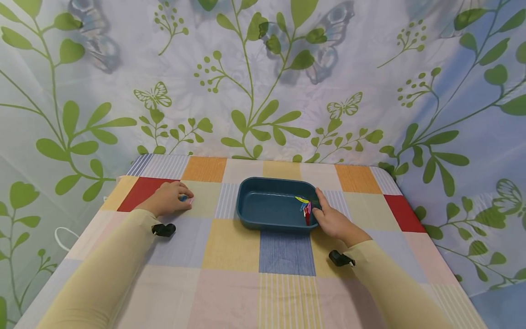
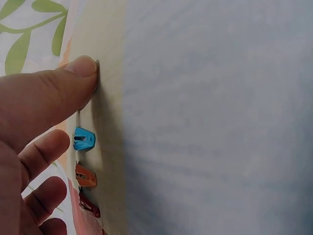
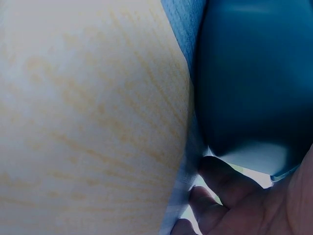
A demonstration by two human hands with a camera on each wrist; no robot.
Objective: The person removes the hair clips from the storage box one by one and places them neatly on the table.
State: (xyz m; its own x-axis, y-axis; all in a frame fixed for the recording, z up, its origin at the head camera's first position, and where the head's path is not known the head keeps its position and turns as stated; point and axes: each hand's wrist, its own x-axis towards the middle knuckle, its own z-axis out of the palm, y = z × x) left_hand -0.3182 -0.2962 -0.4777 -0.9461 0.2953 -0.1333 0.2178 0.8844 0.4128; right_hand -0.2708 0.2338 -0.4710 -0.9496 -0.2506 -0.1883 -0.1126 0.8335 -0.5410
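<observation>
The left hand rests on the checked tablecloth, fingers loosely curled beside small clips; the blue clip lies just under its thumb, ungripped. The gathering step looks underway, so next comes a pinch on that clip. To its right, the right hand holds the blue tray rim (several clips inside).

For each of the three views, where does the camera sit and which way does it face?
Head: above the table, looking forward and down; shows both sleeves, left hand, right hand at the tray.
Left wrist: beside the left hand, facing along the tablecloth toward small clips; thumb and fingers show.
Right wrist: low under the right hand, facing the tray's wall; fingers show.
Shared: head and right wrist both show the tray.
</observation>
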